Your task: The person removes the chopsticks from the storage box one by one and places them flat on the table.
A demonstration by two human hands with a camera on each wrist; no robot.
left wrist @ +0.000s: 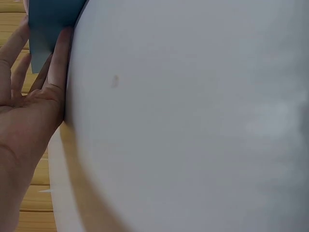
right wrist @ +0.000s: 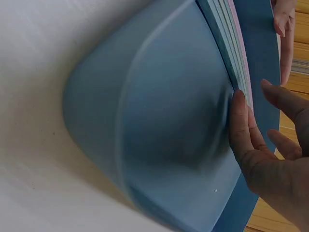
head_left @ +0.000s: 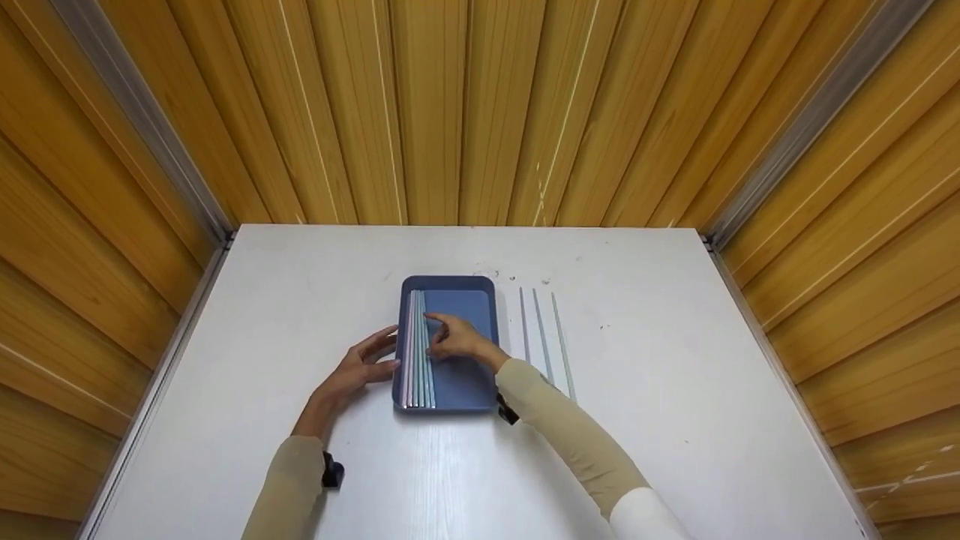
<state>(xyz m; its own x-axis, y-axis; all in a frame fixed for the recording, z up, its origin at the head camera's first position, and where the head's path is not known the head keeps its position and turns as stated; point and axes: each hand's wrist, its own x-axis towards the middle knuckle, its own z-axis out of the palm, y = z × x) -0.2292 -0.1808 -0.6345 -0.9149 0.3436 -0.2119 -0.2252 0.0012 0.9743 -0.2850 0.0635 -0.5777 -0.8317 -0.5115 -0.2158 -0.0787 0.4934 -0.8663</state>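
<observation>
Works at a white table (head_left: pixel 225 360), reaching in from six o'clock in beige sleeves (head_left: pixel 585 442), with black devices (head_left: pixel 332 471) worn at both wrists. Rests the left hand (head_left: pixel 358 369) against the outer wall of a blue tray (head_left: pixel 465 386), at about nine o'clock, with fingers and thumb spread apart along that side. Holds the right hand (head_left: pixel 459 337) over the tray floor, in from four o'clock, with the index finger stretched toward ten and the thumb apart from it, both at the inner edge of a row of slim sticks (head_left: pixel 418 367). Cannot tell of any pinch on a single stick there. Has that row, pink through pale green, lying side by side inside the tray along its nine o'clock wall. Shows three loose sticks (head_left: pixel 541 330) on the table at the tray's three o'clock, spaced apart, partly behind the right sleeve. Faces wood-patterned panels (head_left: pixel 427 112) past the twelve o'clock edge, with metal rails (head_left: pixel 137 105) at ten and two
</observation>
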